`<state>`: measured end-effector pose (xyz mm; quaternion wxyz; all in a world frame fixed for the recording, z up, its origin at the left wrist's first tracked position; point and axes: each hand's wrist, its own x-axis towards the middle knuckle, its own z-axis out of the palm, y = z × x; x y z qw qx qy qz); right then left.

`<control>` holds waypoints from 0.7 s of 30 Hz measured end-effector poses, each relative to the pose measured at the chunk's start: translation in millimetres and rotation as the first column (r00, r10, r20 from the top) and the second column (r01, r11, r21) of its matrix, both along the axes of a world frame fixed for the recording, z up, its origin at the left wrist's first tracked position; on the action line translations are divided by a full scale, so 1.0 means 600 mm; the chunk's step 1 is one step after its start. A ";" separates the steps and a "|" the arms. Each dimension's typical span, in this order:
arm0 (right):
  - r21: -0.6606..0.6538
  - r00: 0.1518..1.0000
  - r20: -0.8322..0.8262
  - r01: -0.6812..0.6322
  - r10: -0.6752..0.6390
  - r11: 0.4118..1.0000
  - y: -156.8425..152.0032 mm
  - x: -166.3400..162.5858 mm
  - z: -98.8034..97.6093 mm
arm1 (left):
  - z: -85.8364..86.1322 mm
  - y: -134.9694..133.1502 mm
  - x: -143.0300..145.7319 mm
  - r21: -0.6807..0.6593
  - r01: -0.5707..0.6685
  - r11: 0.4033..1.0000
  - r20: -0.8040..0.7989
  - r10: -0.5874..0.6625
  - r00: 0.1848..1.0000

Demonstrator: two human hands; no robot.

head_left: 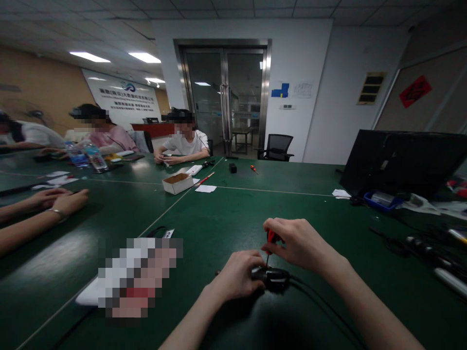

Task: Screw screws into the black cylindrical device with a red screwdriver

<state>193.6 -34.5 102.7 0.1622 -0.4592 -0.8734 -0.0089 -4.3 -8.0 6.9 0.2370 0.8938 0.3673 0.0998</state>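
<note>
The wall sign (124, 97) beyond the far-left corner carries a blue logo and lines of lettering too small to read. The red plaque (415, 91) on the right wall is also illegible. The black device (275, 279) lies on the green bench (233, 214) toward its near edge, about midway along it. Left hand (239, 274): grip closed over the device's left end, pressing it to the bench. Right hand (295, 243): grip closed on the red handle of a screwdriver (270, 238), just above the device; the shaft stands nearly upright, tip on the device's top. A black cable (317, 296) leaves the device toward the near-right. An open box (177, 183) sits well apart, toward the far edge.
</note>
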 end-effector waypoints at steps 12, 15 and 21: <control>-0.052 0.998 -0.065 0.001 -0.004 0.999 -0.002 0.008 0.004 | -0.015 -0.005 0.009 0.041 -0.011 0.999 0.028 0.010 1.000; -0.020 1.000 -0.007 0.025 -0.025 1.000 0.000 0.008 0.004 | -0.019 -0.004 0.010 0.065 -0.014 0.998 0.034 0.012 0.999; -0.003 1.000 -0.014 0.012 -0.012 1.000 -0.006 0.007 0.008 | -0.022 -0.003 0.010 0.077 -0.013 0.997 0.024 0.011 1.000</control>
